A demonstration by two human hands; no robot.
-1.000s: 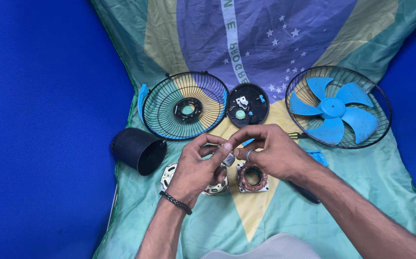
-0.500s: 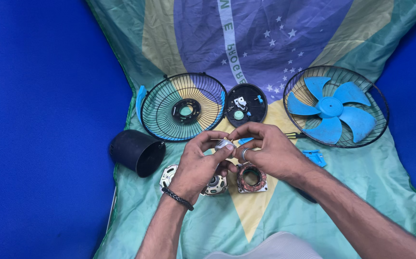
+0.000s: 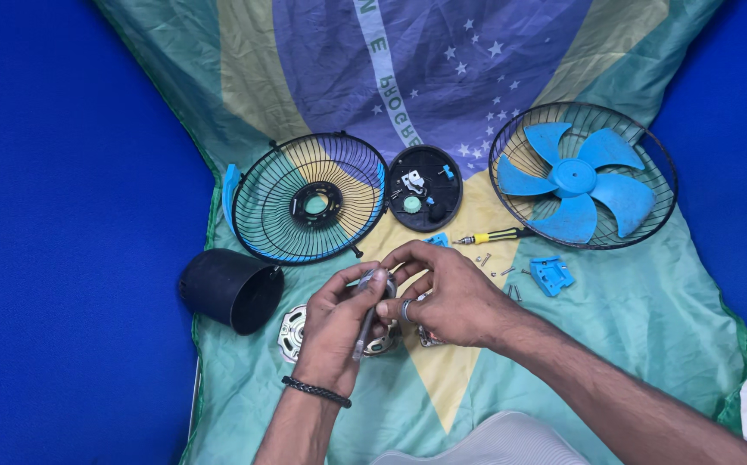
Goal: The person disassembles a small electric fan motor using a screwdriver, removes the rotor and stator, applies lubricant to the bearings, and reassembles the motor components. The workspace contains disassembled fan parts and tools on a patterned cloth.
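We hold a small metal rotor with its shaft (image 3: 367,320) between both hands, just above the cloth, at about 6 o'clock of the scene. Our left hand (image 3: 336,323) wraps its grip around the grey shaft from below, fingers closed on it, probably to keep it upright and steady. Our right hand (image 3: 442,297) pinches the rounded top end with thumb and forefinger, a narrow grip that suits turning or pulling a small part; a ring shows on one finger.

Beneath the hands lie a ribbed silver motor plate (image 3: 291,332) and a second motor piece, mostly hidden. At 9 o'clock a matt black plastic housing (image 3: 229,289) lies on its side, mouth toward us. At 11 o'clock rests a black wire grille (image 3: 309,199), and beside it a round black back cover (image 3: 426,188) with small fittings inside. At 2 o'clock a second grille cradles the glossy blue fan blade (image 3: 576,179). A yellow-handled screwdriver (image 3: 494,234), loose screws and a blue clip (image 3: 551,274) lie near our right hand, all on a soft green, yellow and blue flag cloth (image 3: 649,327).
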